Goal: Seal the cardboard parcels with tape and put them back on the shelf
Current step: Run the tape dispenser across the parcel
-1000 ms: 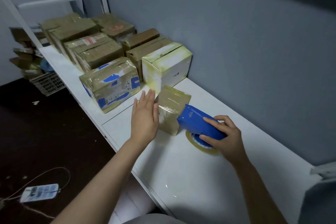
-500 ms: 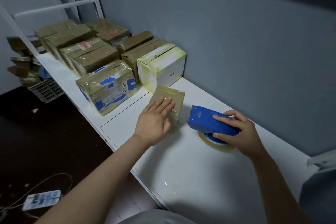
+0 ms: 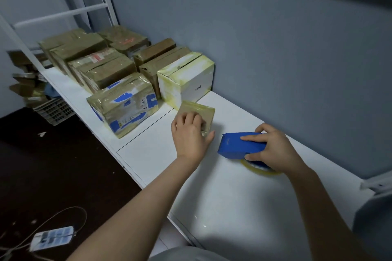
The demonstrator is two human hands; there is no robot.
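– Starting at the left: hands, pose and grip?
– Left hand (image 3: 191,135): one. The forearm reaches in from the lower left, palm down, just in front of the white box (image 3: 191,78). Fingers are curled over the near end of the small parcel (image 3: 199,110), thumb spread out to the right; the hand grips the parcel. Right hand (image 3: 275,150): one, to the right of the white box and nearer the camera. Its fingers (image 3: 251,138) lie across the top of the tape dispenser (image 3: 237,146), thumb underneath; it is clamped on the dispenser.
– Orientation of the items held?
– Small parcel: lying flat on the shelf (image 3: 233,197), just in front of the white box, far edge facing it. The hand covers the near end, so its long axis cannot be told. Tape dispenser: long axis roughly left to right, toothed end pointing left at the small parcel, apart from it. Tape roll (image 3: 259,169): beneath the dispenser's right end, touching the shelf.
– Counts?
– Left of the white box: brown parcels (image 3: 101,65), at least five, overlapping, exact figure cannot be told; blue-patched parcel (image 3: 123,104), one. White box, one. Small parcel, one. Tape dispenser, one. Tape roll, one.
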